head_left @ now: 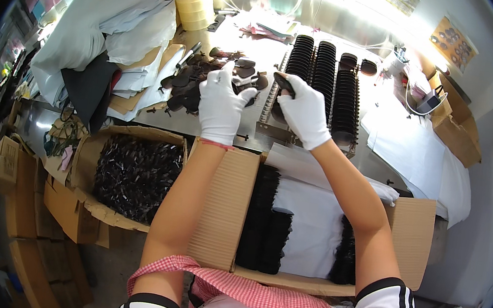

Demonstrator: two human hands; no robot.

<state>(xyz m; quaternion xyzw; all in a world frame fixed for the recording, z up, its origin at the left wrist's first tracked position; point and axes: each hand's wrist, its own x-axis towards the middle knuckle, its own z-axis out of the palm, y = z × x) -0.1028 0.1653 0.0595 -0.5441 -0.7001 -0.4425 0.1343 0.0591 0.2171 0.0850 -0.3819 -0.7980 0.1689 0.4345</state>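
Observation:
My right hand (306,113), in a white glove, pinches a dark sunglass lens (283,84) between thumb and fingers. The lens is tilted just in front of a metal rack (268,130) packed with upright rows of dark round lenses (324,65). To the left, my left hand (220,107), gloved too, has its fingers and thumb apart with nothing seen between them. It is over the near side of a loose pile of dark lenses (187,83) on the worktable. Part of that pile is hidden behind the glove.
Below my arms, an open carton (413,225) holds stacked black lenses and white paper. Left of it, another box (88,163) is full of small dark pieces. Paper stacks (139,84) lie at left, a yellow tape stack (194,11) behind, white sheets (401,153) at right.

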